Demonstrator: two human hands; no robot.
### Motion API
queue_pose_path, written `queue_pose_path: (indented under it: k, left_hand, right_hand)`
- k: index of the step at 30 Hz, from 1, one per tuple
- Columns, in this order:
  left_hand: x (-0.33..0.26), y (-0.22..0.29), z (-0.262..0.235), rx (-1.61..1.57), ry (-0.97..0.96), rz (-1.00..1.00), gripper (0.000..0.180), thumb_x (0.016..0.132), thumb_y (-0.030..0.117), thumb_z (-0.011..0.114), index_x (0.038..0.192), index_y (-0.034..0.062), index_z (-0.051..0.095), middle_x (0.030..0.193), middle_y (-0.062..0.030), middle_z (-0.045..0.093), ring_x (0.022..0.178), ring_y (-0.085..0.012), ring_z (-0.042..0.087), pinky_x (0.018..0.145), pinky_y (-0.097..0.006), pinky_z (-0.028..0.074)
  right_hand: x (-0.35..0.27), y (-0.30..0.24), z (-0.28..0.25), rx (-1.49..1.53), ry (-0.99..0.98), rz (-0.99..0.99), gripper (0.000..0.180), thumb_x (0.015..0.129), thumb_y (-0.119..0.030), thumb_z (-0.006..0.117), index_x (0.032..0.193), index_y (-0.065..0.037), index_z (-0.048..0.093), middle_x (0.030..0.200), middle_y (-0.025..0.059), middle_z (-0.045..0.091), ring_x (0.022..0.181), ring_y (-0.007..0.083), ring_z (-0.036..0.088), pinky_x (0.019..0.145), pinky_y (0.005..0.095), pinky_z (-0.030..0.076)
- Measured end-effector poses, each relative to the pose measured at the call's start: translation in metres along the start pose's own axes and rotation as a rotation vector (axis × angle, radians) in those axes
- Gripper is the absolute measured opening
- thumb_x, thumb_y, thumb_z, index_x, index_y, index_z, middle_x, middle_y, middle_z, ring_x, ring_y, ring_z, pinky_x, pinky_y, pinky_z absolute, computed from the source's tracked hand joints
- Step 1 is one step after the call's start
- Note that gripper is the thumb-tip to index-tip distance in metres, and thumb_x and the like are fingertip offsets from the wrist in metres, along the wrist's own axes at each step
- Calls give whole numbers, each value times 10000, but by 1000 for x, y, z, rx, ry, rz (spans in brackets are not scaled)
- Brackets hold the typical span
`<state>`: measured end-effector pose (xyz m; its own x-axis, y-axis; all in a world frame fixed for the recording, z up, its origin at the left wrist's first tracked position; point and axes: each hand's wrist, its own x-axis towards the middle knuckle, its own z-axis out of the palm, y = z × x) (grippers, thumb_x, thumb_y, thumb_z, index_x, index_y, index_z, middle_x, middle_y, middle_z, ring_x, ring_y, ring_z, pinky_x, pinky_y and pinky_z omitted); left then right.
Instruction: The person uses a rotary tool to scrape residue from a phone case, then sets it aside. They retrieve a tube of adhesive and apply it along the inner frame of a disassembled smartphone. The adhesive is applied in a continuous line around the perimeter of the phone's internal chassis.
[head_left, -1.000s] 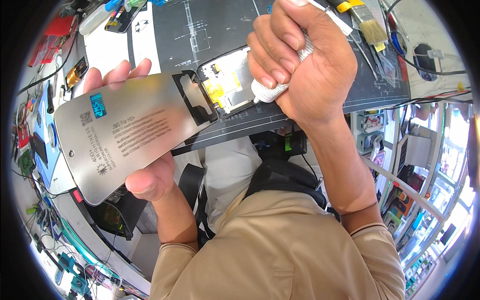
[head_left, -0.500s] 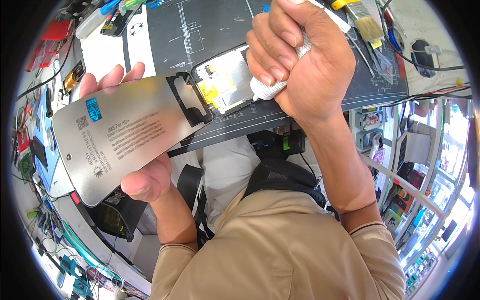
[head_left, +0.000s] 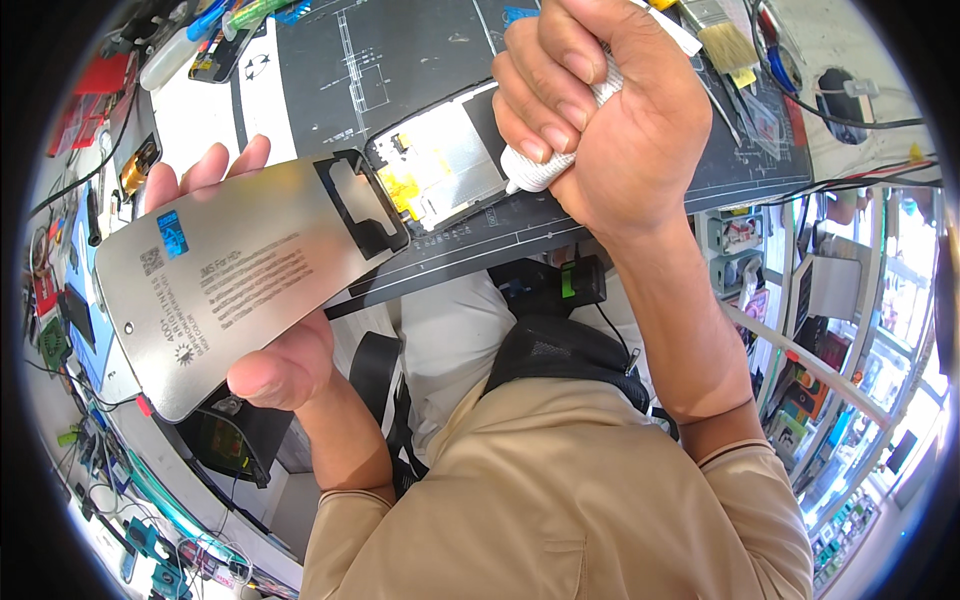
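Observation:
My left hand [head_left: 283, 365] supports a silver-backed phone screen panel [head_left: 240, 265] from below, thumb by its near edge and fingertips showing past its far edge. The panel has printed text, a blue sticker and a black-framed cutout at its right end. That end meets an opened phone body [head_left: 440, 160] on the dark work mat [head_left: 430, 50]; yellow and white parts show inside. My right hand [head_left: 630, 130] is wrapped in a fist round a white tube [head_left: 545, 170] with a pointed nozzle. Its tip points down by the right part of the phone body, and I cannot tell whether it touches.
A brush [head_left: 727, 45], tweezers and thin tools lie on the mat's right side. Another phone [head_left: 220, 55] and pens lie at the far left. Cables and clutter fill the left bench, and a black cable [head_left: 800, 105] loops at the right. Glass shelves [head_left: 840, 370] stand to the right.
The view has shifted slightly, so the panel, phone body and mat sit a little farther left in the picture. Both hands keep their grips, and the right hand barely moves in the picture.

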<state>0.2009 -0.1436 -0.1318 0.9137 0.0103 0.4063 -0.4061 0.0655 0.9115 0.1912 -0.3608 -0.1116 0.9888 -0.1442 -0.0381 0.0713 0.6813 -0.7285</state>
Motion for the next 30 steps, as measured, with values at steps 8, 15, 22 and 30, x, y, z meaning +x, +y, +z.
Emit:
queue_pose_path:
  k: [8,15,22,30]
  left_hand:
    - [1,-1,2,-1,4,17,1243,780,823,650,1546,-71,249,1439,-290,486,1349,-456,514,1163,-590,385]
    - [2,-3,-1,10,-10,43,1200,816,809,614,1535,-84,261,1438,-294,489,1364,-432,509,1192,-596,361]
    - [1,-2,-2,0,-13,31,1211,809,812,622,1536,-84,253,1436,-294,492,1351,-454,515,1183,-598,371]
    - [1,0,-2,15,-5,8,1230,796,818,631,1544,-76,239,1445,-290,487,1358,-496,496,1171,-602,384]
  right_hand:
    - [-1,-6,-5,-12,15,4,475,1072,-358,464,660,-135,386,532,5,347,444,130,335,465,274,360]
    - [0,-9,-7,-27,25,-10,488,1074,-365,463,648,-142,379,524,3,346,438,129,336,455,272,359]
    - [0,-14,-10,-52,37,-31,487,1070,-367,463,646,-146,373,513,0,338,424,126,329,442,272,358]
    - [0,-16,-12,-48,58,-45,482,1070,-357,456,646,-145,369,508,1,335,414,124,325,425,269,349]
